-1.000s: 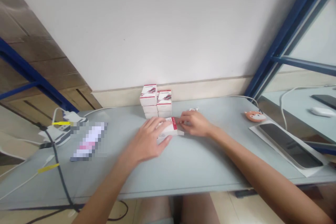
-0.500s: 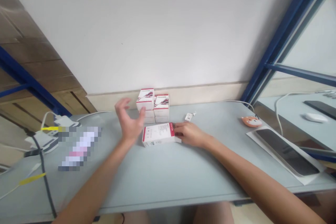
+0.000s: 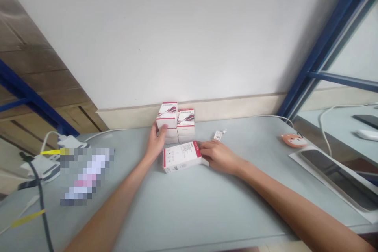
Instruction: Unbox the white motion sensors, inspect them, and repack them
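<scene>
My left hand (image 3: 156, 141) is at the left of a small stack of white cartons with red trim. Its thumb presses the front of the upper left carton (image 3: 167, 115), and its fingers curl around the side, partly hidden. Beside that one stands another carton (image 3: 186, 122), slightly lower. In front of the stack, a larger white-and-red box (image 3: 180, 157) lies flat on the table. My right hand (image 3: 218, 156) holds this box's right end, where a white flap sticks out; the fingertips are hidden there.
A small white printed piece (image 3: 217, 135) lies behind my right hand. On the right are an orange animal-faced item (image 3: 293, 140) and a dark flat device (image 3: 339, 177) on white paper. Power strips (image 3: 44, 165), cables and a blurred-out item (image 3: 88, 175) occupy the left.
My left hand was raised with fingers spread beside the stack; it has moved onto the upper left carton and closed there. My right hand stays at the larger box's end. The view shifted slightly.
</scene>
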`<state>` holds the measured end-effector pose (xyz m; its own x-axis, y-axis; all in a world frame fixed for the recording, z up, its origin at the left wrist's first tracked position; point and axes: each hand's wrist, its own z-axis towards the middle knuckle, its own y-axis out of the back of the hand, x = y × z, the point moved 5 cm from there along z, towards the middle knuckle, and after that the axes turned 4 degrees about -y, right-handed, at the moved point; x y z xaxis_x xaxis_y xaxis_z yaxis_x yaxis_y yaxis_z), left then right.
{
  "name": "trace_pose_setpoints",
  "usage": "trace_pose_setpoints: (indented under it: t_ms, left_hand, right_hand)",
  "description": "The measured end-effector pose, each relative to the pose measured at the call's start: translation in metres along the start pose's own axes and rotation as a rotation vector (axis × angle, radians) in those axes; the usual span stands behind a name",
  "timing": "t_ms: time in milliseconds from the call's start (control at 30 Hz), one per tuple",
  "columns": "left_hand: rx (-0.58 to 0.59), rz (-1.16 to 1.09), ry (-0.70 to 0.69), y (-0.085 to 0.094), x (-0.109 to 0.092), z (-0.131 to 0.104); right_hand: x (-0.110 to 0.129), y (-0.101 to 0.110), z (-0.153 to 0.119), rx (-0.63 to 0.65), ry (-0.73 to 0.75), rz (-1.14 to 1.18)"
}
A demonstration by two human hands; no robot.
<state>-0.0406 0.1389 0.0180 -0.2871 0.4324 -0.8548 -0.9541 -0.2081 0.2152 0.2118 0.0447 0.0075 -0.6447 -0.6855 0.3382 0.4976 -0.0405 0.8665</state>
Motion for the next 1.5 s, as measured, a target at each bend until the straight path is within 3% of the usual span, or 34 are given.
trace_pose_setpoints:
  t_ms: [200, 600, 1000, 1233, 1500]
  left_hand:
    - [0.046, -0.031, 0.011, -0.004, -0.002, -0.005]
    - [0.022, -0.086, 0.049, -0.003, -0.004, -0.019]
    - [0.196, -0.083, 0.134, 0.002, 0.006, -0.008]
    - [0.215, -0.045, 0.116, 0.009, 0.006, 0.003]
    - [0.313, -0.062, 0.158, 0.000, -0.005, -0.004]
  right_hand:
    - [-0.001, 0.003, 0.006, -0.143, -0.004, -0.065]
    - [-0.004, -0.011, 0.016, -0.191, -0.034, -0.076]
    - [-0.018, -0.014, 0.020, 0.001, -0.131, 0.166]
    - [-0.016, -0.014, 0.025, 0.008, -0.120, 0.236]
    - [-0.016, -0.012, 0.027, 0.030, -0.093, 0.285]
